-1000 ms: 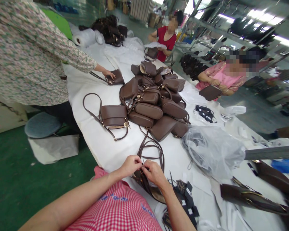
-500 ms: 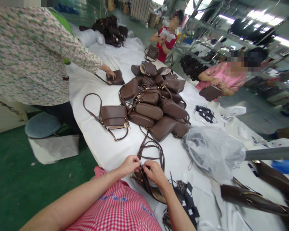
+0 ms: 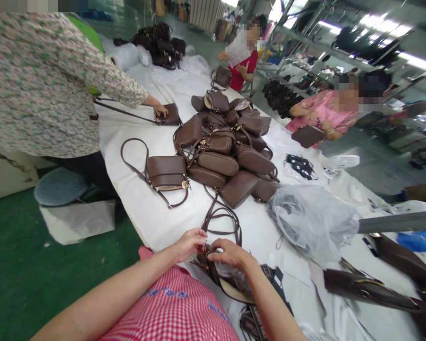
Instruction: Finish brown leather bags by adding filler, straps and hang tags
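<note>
A dark brown handbag (image 3: 217, 280) lies open in front of my body, its pale lining and some clear plastic showing inside. My left hand (image 3: 191, 244) is closed in a pinch at the bag's upper edge, beside the strap; what lies between its fingertips is too small to make out. With curled fingers, my right hand (image 3: 230, 253) grips the bag's edge close to the left fingertips. The bag's long strap (image 3: 223, 218) loops away across the table. Black tags (image 3: 253, 322) lie under and beside my right forearm.
Brown handbags (image 3: 218, 163) are heaped mid-table, with a single bag (image 3: 166, 171) to their left. A clear plastic bag (image 3: 312, 222) and more dark bags (image 3: 369, 289) lie right. A co-worker's hand (image 3: 159, 110) touches a small bag; two other people work across the table.
My right hand has opened its pinch slightly and shifted along the bag's edge; the bag's mouth shows wider. At left, the co-worker's strap is now stretched out toward their body.
</note>
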### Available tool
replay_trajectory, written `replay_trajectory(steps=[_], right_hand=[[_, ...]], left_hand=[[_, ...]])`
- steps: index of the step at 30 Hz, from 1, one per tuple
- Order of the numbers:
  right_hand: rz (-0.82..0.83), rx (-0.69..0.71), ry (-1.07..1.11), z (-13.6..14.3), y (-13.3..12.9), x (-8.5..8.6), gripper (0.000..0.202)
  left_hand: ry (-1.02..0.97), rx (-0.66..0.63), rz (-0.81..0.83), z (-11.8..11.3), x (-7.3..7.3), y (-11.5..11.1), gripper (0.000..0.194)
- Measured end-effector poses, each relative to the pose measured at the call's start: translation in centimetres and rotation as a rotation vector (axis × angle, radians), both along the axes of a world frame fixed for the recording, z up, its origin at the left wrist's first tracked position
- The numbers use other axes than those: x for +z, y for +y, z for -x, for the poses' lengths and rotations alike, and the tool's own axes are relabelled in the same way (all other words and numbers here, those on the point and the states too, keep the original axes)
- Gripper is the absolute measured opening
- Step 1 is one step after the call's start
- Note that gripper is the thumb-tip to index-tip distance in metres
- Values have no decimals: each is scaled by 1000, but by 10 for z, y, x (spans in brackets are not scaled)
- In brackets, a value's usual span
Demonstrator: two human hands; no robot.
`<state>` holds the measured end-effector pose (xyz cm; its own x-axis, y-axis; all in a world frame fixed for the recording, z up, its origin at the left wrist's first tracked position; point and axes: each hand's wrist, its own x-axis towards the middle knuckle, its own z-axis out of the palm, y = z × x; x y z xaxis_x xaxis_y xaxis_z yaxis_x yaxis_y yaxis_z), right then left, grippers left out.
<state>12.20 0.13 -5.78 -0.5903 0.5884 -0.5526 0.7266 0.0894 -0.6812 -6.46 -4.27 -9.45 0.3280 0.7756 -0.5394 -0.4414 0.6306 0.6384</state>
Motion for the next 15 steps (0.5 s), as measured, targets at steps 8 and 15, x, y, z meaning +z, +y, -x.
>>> replay_trajectory(steps=[8, 15], right_hand=[[387, 80, 96, -23, 8, -4, 40], [192, 27, 31, -46, 4, -19, 35]], left_hand=[[-181, 101, 94, 11, -5, 1, 33], [-258, -7, 111, 5, -13, -4, 46]])
